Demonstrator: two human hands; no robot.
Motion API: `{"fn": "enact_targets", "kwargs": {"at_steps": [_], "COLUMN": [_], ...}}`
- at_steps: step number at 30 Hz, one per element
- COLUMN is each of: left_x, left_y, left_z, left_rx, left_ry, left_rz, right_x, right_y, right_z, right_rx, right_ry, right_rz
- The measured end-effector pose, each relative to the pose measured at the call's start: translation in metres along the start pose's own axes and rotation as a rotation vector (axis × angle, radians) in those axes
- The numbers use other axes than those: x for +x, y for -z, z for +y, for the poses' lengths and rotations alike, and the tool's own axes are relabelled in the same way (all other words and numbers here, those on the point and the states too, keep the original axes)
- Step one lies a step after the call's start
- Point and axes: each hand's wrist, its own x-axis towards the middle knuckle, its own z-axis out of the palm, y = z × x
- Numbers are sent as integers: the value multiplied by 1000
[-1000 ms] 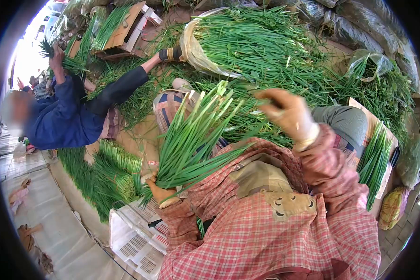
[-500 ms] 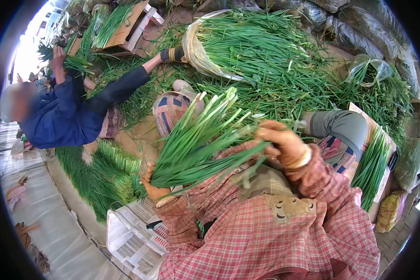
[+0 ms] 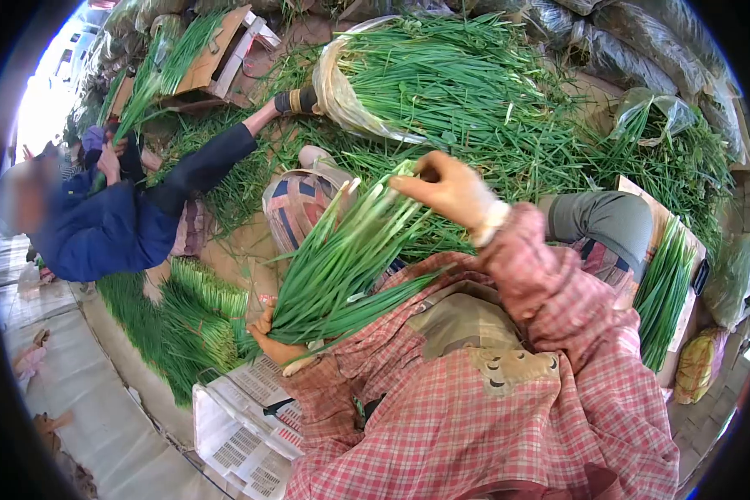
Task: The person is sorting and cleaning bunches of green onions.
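Note:
A loose bunch of garlic chives point(image 3: 329, 279), with long green leaves and pale stem ends, slants up across my lap. My left hand point(image 3: 277, 340) is closed around the leaf end of the bunch, low on the left. My right hand point(image 3: 446, 190) is at the upper, pale end, thumb and fingers pinched on the stems there; its fingertips are partly hidden. A few leaves trail to the right across my checked clothing.
A large plastic bag of chives point(image 3: 433, 75) lies ahead amid scattered leaves. Tied bundles point(image 3: 192, 325) sit at left, beside a printed white box point(image 3: 246, 425). More chives lie on a board point(image 3: 671, 283) at right. A co-worker in blue point(image 3: 112, 229) handles chives at left.
My right hand has moved up and left, from the bunch's right side to its pale stem ends. My left hand keeps its hold. The co-worker's hands have come lower.

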Motion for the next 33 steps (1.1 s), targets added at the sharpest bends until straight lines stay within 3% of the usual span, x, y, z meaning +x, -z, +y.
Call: {"fn": "enact_targets", "kwargs": {"at_steps": [1, 2, 4, 5, 7, 9, 11, 13, 14, 15, 16, 18, 21, 24, 26, 28, 31, 32, 33], "left_x": [-5, -14, -31, 10, 8, -27, -25, -23, -23, -24, -25, -27, -20, -11, -18, -22, -8, 2, 8], "left_y": [-8, -19, -36, 20, 25, -18, -5, 0, 0, -1, -2, -6, 6, 27, 30, 35, 56, 68, 76], "left_z": [3, 6, 10, 9, 8, 5, -6, -12, -13, -13, -14, -15, -25, -27, -26, -25, -26, -25, -26], "left_rx": [-82, -95, -123, -276, 159, 151, 821, 1058, 964, 839, 710, 384, 222, 237, 333, 459, 358, 150, -60], "left_ry": [2, -14, -45, 33, -135, -37, -452, -611, -556, -452, -354, -62, 93, 262, 312, 318, 435, 573, 706], "left_rz": [-13, -3, 27, -684, -408, -156, -232, -274, -283, -274, -253, -177, -138, -81, -103, -182, -321, -340, -354], "right_x": [13, 13, 23, 17, 0, -11, -13, -9, -8, -7, -5, -11, -17, -15, -17, -20, -11, -25, -22], "right_y": [-12, -22, -41, -36, -19, -14, -12, -12, -11, -6, -4, 7, 18, 39, 86, 130, 161, 137, 121], "right_z": [3, 5, 35, 31, 18, 18, 18, 26, 29, 31, 32, 31, 32, 53, 79, 116, 173, 118, 105], "right_rx": [14, 303, 301, 242, 121, -229, -452, -335, -275, -125, 9, -88, -71, -190, -51, -412, -1276, -1301, -1106], "right_ry": [-74, -82, -28, -18, 3, 259, 501, 488, 479, 251, 195, 212, 268, 417, 265, 267, -375, -329, -57], "right_rz": [-22, -20, 72, 42, -17, 166, 378, 379, 376, 260, 278, 295, 346, 720, 713, 790, 287, 247, 341]}}
